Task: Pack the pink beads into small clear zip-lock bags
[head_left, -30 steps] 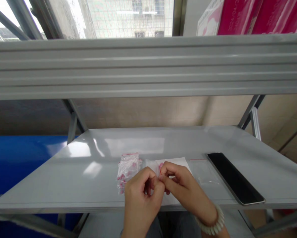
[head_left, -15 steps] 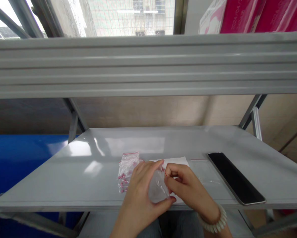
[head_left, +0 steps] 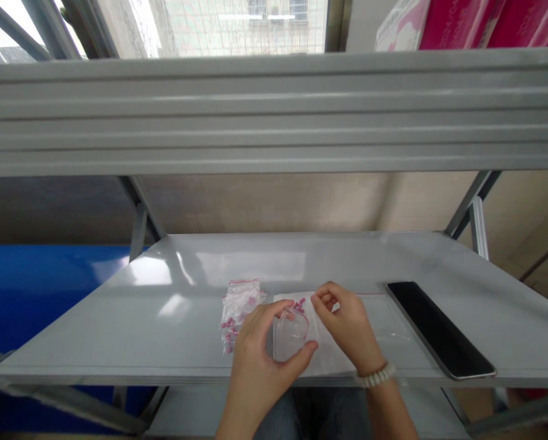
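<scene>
My left hand [head_left: 259, 357] holds a small clear zip bag [head_left: 291, 333] with a red seal line, its mouth held open between thumb and fingers. My right hand [head_left: 347, 327] hovers just right of the bag, fingers pinched together over a few small pink beads [head_left: 299, 303] that lie on a white paper sheet [head_left: 328, 360]. Whether the fingers hold a bead I cannot tell. A pile of filled bead bags [head_left: 237, 308] lies to the left of my hands on the grey shelf [head_left: 173, 318].
A black phone [head_left: 438, 330] lies at the right of the shelf. Empty clear bags [head_left: 388, 318] lie between the paper and the phone. An upper shelf beam [head_left: 274, 116] crosses overhead, with pink boxes [head_left: 466, 24] on it. A blue surface [head_left: 40, 287] lies at the left.
My right hand has let go of the bag and moved up and right towards the loose beads. My left hand now holds the bag open alone.
</scene>
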A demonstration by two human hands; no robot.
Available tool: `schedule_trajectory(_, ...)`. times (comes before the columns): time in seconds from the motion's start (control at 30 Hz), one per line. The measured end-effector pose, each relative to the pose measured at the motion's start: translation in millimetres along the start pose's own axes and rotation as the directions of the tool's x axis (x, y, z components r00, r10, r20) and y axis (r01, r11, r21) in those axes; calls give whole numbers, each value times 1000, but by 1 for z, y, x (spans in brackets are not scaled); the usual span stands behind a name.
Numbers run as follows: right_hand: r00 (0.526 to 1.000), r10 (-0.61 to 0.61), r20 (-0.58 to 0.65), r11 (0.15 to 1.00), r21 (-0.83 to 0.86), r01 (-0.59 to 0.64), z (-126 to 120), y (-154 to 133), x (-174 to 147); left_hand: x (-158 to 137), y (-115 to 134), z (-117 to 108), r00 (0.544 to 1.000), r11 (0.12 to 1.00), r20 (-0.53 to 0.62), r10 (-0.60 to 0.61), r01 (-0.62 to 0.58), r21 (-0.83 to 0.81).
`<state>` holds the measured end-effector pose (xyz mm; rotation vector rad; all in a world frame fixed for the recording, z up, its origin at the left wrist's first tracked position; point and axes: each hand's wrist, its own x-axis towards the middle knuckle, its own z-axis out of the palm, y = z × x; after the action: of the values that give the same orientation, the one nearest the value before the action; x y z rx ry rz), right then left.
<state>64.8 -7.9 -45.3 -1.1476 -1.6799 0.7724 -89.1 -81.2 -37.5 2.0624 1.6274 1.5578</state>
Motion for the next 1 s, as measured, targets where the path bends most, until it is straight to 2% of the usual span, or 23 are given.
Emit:
schedule_trajectory(0.1,998,-61,14,959,-275,62,12,9,1,-4,-6,2,1000,1000,-16,4,-3,12)
schedule_trajectory(0.17,996,-67,55,922,-378,83,19,11,0,-5,-8,3,1000,1000,-25,2,-2,18)
schedule_trajectory(0.33,993,-53,106,911,-402,91,25,14,0,-6,-9,3,1000,999,-13,8,-8,33)
schedule_trajectory(0.53,996,-67,60,955,-286,81,13,17,5,-6,-11,5,1000,997,-3,-28,28,66)
schedule_trajectory(0.63,995,-64,78,998,17,62,-1,8,5,-7,-10,8,999,996,5,-35,34,78)
schedule_trajectory(0.7,986,-100,134,971,228,67,-10,-1,3,-7,-9,9,999,996,11,-31,30,78)
schedule_trajectory(0.73,978,-132,164,956,282,82,-13,-5,1,-7,-8,10,1000,997,14,-28,27,76)
schedule_trajectory(0.87,938,-231,259,935,327,140,-18,-17,-4,-7,-4,11,1000,998,20,-18,17,61)
schedule_trajectory(0.93,943,-220,249,933,337,128,-16,-14,-3,-6,-3,10,1000,998,21,-16,15,59)
schedule_trajectory(1.0,970,-163,183,948,300,103,-14,-7,2,-6,-4,9,1000,998,20,-12,11,60)
